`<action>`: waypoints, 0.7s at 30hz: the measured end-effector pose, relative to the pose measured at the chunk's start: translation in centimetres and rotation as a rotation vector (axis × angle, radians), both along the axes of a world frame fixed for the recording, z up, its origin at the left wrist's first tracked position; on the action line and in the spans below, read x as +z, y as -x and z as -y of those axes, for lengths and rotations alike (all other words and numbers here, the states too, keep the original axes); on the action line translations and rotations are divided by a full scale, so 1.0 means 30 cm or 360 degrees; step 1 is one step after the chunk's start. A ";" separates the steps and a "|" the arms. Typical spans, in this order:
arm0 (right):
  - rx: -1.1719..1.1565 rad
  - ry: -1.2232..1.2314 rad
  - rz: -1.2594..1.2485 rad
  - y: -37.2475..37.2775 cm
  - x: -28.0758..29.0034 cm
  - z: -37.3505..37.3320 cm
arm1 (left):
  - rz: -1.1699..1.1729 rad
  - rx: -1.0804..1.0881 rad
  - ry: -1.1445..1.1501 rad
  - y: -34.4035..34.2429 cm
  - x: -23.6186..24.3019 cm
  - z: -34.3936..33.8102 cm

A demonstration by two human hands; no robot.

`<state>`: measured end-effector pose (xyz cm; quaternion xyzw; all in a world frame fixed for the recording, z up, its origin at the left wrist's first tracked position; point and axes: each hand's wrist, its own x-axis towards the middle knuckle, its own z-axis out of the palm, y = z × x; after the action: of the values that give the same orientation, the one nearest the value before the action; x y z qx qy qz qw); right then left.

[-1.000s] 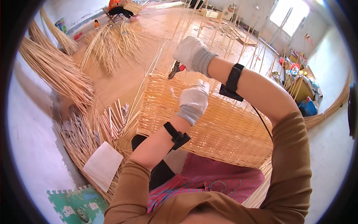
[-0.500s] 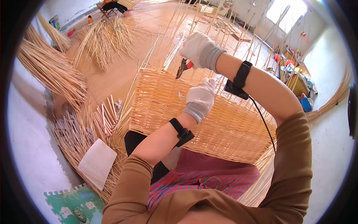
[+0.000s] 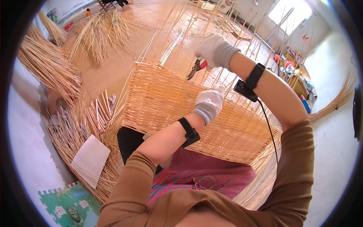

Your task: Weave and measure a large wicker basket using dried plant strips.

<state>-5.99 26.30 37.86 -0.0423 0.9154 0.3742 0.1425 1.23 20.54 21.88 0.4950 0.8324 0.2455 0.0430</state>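
Note:
A woven wicker basket [image 3: 162, 100] lies across my lap, with upright stakes [image 3: 181, 47] rising from its far edge. My right hand [image 3: 213, 51], in a white glove, grips red-handled pruning shears [image 3: 196, 69]. Their dark jaws point down at the basket's top edge. My left hand [image 3: 210, 103], gloved too, is closed at that same edge, nearer to me. Its fingers curl over the weave, and whatever they pinch is hidden. A thin pale loop of strand shows just left of it.
Bundles of long wicker rods [image 3: 53, 68] lean at the left, and another bundle [image 3: 102, 34] lies on the far floor. Short peeled sticks [image 3: 100, 113] and a white sheet [image 3: 90, 160] lie left of my lap. A cluttered table [image 3: 300, 81] stands at the right wall.
My right hand and the shears have moved right and slightly down along the basket's edge. My left hand has also shifted right, while the basket appears a little further left in view.

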 end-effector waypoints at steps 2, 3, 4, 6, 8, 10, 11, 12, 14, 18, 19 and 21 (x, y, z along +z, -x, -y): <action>-0.0124 0.0101 0.0034 0.001 -0.013 -0.004 | -0.0063 -0.0007 -0.0102 -0.001 -0.012 -0.035; -0.0119 0.0140 0.0064 -0.006 -0.022 -0.005 | -0.0152 -0.0053 -0.0011 -0.001 -0.017 -0.049; -0.0162 0.0144 0.0051 -0.017 -0.029 -0.008 | -0.0246 -0.0101 0.0079 -0.005 -0.019 -0.063; -0.0213 0.0136 0.0022 -0.056 -0.037 -0.015 | -0.0239 -0.0025 -0.0210 -0.006 -0.022 -0.075; -0.0082 0.0183 -0.0053 -0.106 -0.032 -0.019 | -0.0306 0.0016 -0.0308 -0.008 -0.022 -0.083; -0.0134 0.0173 -0.0021 -0.156 -0.004 -0.031 | -0.0332 -0.0064 -0.0253 -0.025 -0.021 -0.103; -0.0209 0.0226 -0.0020 -0.181 0.020 -0.042 | -0.0348 -0.0111 -0.0172 -0.041 -0.024 -0.115; -0.0283 0.0294 -0.0020 -0.203 0.043 -0.054 | -0.0324 -0.0123 -0.0159 -0.062 -0.028 -0.131; -0.0375 0.0234 0.0004 -0.239 0.081 -0.082 | -0.0365 -0.0124 -0.0385 -0.109 -0.039 -0.175; -0.0217 0.0301 -0.0155 -0.265 0.078 -0.126 | -0.0353 -0.0024 -0.0423 -0.126 -0.080 -0.227; -0.0292 0.0216 -0.0096 -0.262 0.063 -0.132 | -0.0322 -0.0027 -0.0413 -0.116 -0.083 -0.233; -0.0346 0.0185 -0.0026 -0.250 0.034 -0.141 | -0.0326 -0.0057 -0.0461 -0.100 -0.072 -0.242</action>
<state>1.50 30.52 38.89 0.0520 0.9358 0.3032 0.1721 4.23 27.81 19.72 0.5332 0.7794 0.3103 -0.1094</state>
